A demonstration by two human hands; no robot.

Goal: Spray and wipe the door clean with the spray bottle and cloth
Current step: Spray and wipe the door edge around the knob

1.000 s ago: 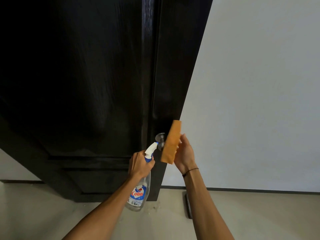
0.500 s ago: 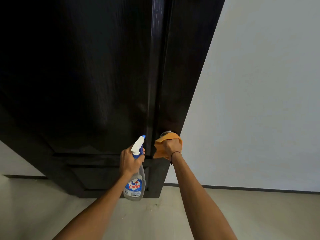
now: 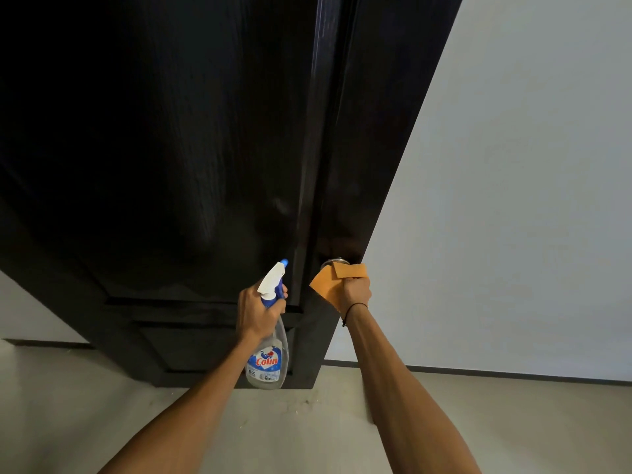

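A tall, glossy black door (image 3: 191,148) fills the upper left of the head view. My left hand (image 3: 258,311) grips the neck of a clear spray bottle (image 3: 268,357) with a white and blue nozzle that points up at the door panel. My right hand (image 3: 355,290) holds a folded orange cloth (image 3: 330,280) and presses it over the metal door knob (image 3: 333,262) at the door's right edge. Only the knob's top rim shows above the cloth.
A pale grey wall (image 3: 513,200) stands to the right of the door, with a dark skirting strip (image 3: 513,374) along its foot. The floor (image 3: 85,405) is light beige, with a few specks near the door's base.
My right hand has brought the cloth from upright beside the knob down onto the knob and closed around it. My left hand has raised the bottle a little toward the door panel.
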